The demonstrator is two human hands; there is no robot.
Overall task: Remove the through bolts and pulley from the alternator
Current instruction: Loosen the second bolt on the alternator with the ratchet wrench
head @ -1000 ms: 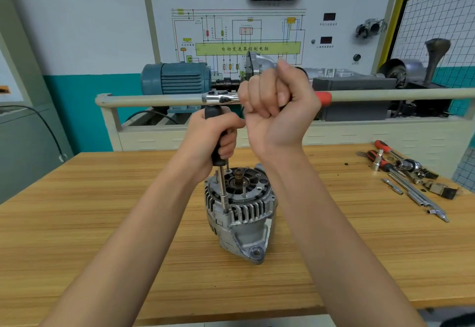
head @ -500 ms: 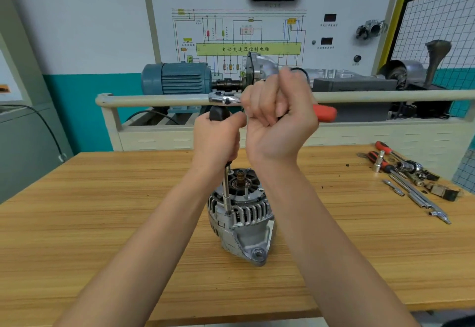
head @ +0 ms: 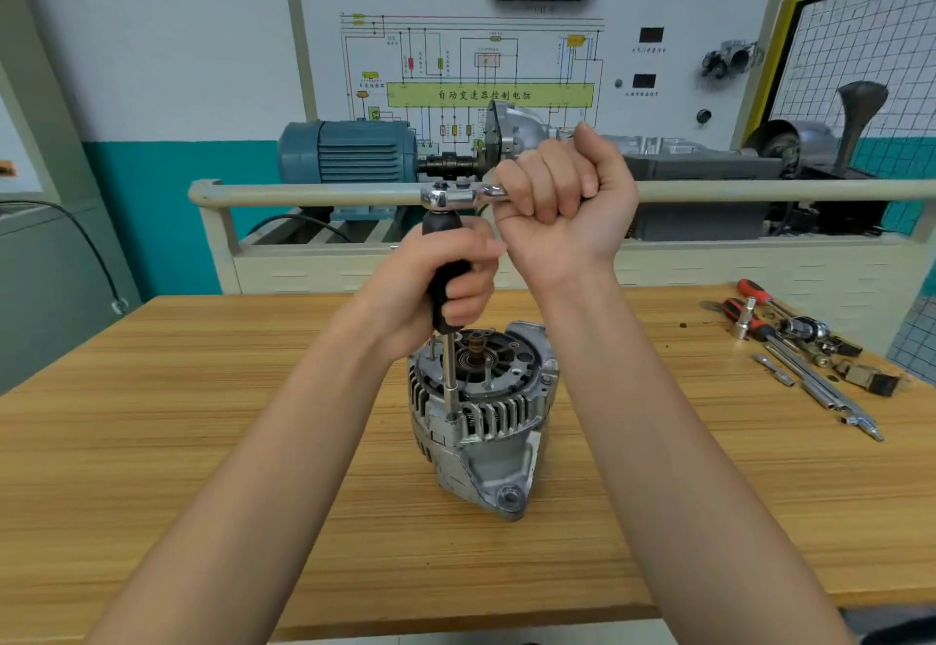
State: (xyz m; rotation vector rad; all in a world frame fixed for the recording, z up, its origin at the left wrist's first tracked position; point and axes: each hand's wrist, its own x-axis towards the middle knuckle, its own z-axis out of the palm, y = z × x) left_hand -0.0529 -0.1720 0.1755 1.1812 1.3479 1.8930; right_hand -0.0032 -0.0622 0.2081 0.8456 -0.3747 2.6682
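Observation:
A silver alternator point(head: 486, 421) stands upright on the wooden table point(head: 202, 442), its rear end with shaft and black bearing facing up. A black-handled driver point(head: 448, 259) stands vertically, its steel shaft point(head: 450, 376) reaching down to a through bolt at the alternator's rim. My left hand point(head: 445, 285) grips the black handle. A chrome ratchet head point(head: 451, 197) sits on top of the driver, and my right hand point(head: 562, 203) grips the ratchet's handle, hiding it. The pulley is not visible.
Loose tools point(head: 800, 355) lie at the table's right: red-handled screwdrivers, sockets, extension bars and small bits. Behind the table runs a beige rail point(head: 304, 193) with a blue motor point(head: 349, 153), a gearbox and a wiring-diagram board point(head: 486, 62).
My right hand has swung the ratchet handle round, and its red end is now hidden. The left hand stays on the driver handle. The view has shifted slightly.

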